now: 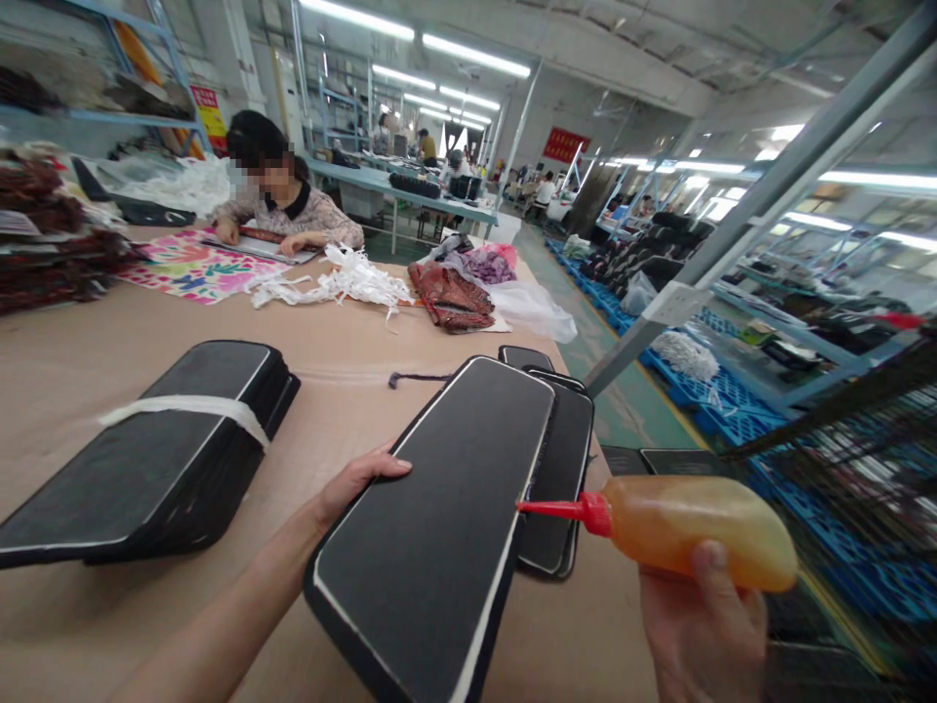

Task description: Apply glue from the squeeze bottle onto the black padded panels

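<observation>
My left hand [364,480] grips the left edge of a black rounded panel [439,508], its thumb on top and the other fingers hidden beneath. A pale line runs just inside the panel's border. In my right hand [707,615] is a squeeze bottle [695,527] of amber liquid, lying nearly level. Its red nozzle points left, with the tip at the panel's right edge; whether it touches I cannot tell. Under and behind that panel lie more black panels [567,469]. On the left rests a stack of similar panels [168,449], bound with a white strip [197,405].
Across the brown-topped table [329,361] a person [285,205] works over a floral sheet [197,264]. White scraps [344,288] and dark red folded material [454,293] lie near the far edge. A slanted metal post [732,225] rises at the right, beside blue pallets [732,410].
</observation>
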Demonstrator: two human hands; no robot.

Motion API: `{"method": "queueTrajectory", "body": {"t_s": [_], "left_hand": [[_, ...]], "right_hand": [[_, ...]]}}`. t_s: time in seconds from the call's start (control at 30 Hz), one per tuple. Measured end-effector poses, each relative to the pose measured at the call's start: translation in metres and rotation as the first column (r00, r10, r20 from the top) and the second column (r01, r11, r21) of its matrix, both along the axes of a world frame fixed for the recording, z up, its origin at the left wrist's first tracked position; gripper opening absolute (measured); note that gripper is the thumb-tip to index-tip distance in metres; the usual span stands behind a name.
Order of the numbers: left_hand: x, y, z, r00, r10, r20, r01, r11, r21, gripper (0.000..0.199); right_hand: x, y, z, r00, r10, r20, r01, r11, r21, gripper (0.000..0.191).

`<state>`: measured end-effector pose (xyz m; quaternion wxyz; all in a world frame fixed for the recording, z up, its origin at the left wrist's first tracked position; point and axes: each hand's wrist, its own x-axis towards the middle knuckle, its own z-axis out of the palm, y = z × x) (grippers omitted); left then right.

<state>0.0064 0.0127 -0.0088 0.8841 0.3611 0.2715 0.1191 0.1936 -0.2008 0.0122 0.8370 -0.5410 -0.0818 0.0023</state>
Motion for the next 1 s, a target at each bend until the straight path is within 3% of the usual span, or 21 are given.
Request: {"method": "queueTrajectory", "body": {"t_s": [0.33,0.67,1.0], "left_hand": [[0.000,0.001,-0.001,0.999,0.009,0.044,-0.007,0.999,-0.036,0.051],[-0.002,0.004,0.010,1.000,-0.018,0.005,0.018,0.997,-0.073,0.047],[0.002,0.008,-0.003,1.000,-0.012,-0.009,0.011,0.995,-0.103,0.041]], "right_hand": [[-0.005,-0.002,0.001,1.000,0.019,-0.025,-0.020,1.000,-0.015,0.046],[-0.010,-0.002,0.004,0.999,0.043,-0.028,-0.044,0.999,-0.026,0.048],[-0.013,-0.005,0.005,0.998,0.044,-0.051,-0.045,0.998,-0.035,0.053]]}}
